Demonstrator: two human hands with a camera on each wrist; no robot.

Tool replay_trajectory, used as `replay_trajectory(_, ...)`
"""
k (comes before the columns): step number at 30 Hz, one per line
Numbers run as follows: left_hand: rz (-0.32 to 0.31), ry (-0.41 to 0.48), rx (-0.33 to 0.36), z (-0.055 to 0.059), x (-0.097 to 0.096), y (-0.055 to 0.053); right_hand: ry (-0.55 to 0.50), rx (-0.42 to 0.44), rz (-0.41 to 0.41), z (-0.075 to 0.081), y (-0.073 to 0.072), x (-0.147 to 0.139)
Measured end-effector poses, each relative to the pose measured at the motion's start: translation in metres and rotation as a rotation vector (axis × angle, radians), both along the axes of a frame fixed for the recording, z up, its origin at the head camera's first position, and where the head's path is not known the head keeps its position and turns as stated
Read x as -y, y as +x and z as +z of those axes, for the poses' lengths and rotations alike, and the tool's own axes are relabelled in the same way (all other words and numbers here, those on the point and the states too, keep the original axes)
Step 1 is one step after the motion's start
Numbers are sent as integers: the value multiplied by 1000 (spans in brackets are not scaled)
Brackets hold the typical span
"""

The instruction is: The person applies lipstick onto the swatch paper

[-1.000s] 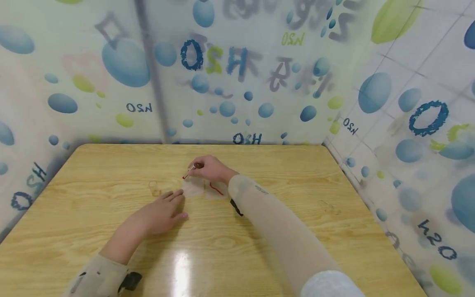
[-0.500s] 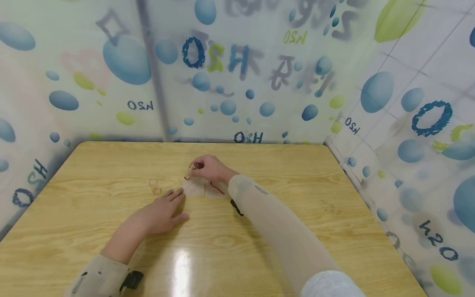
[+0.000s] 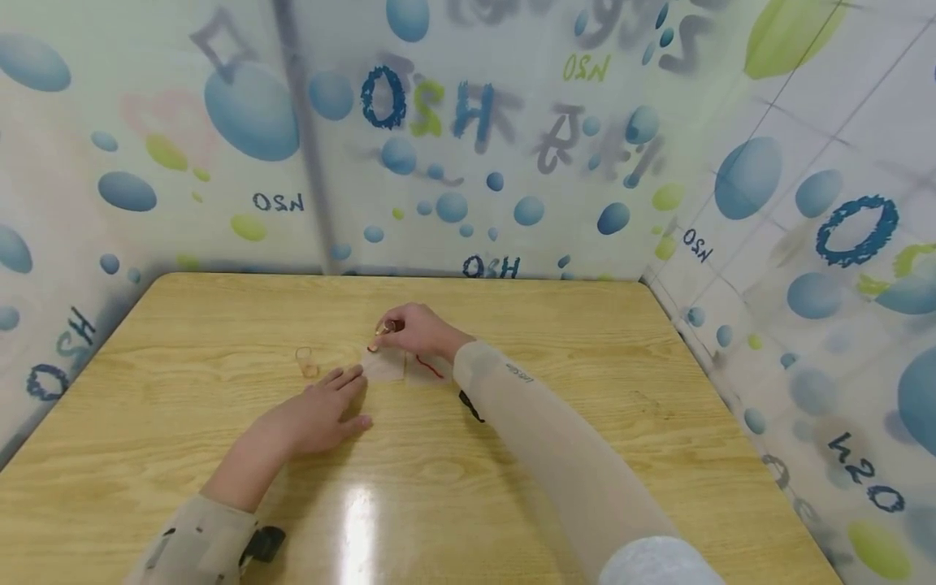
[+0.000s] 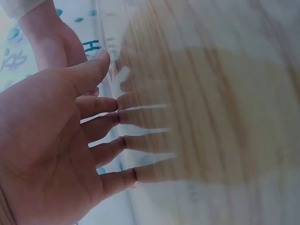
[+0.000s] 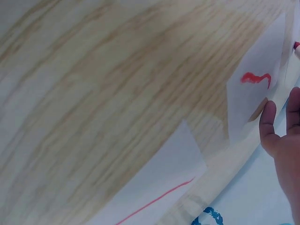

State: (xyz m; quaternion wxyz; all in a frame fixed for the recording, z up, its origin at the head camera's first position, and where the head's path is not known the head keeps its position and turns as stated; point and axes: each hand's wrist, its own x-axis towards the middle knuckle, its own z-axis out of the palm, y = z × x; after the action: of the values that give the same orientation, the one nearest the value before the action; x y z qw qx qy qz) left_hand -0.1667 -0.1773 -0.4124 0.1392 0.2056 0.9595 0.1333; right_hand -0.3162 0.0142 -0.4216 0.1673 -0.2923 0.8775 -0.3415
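My right hand pinches a slim marker over the far left part of a small white paper. A short red stroke shows beside its tip. In the right wrist view, a wavy red mark is on that paper, near the thumb and a finger at the right edge. My left hand lies flat on the table with fingers straight, the fingertips at the paper's left edge. The left wrist view shows these fingers mirrored in the glossy tabletop. A second white paper with a red line lies beneath my right wrist.
The wooden table meets a wall printed with bubbles at the back and right. Left of the papers sits a small see-through thing, its kind unclear. Faint marks show on the table at right.
My right hand has moved the marker tip slightly right, and a short red stroke now trails beside it. The left hand stays in place. The head view has tilted a little.
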Motion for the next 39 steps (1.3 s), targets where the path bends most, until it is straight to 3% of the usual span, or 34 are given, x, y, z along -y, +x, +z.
replay_trajectory(17, -11, 53, -17, -1, 2, 3, 31, 1, 49, 2, 9, -12)
replay_trajectory(39, 3, 74, 24, -1, 2, -1, 42, -7, 49, 5, 16, -24)
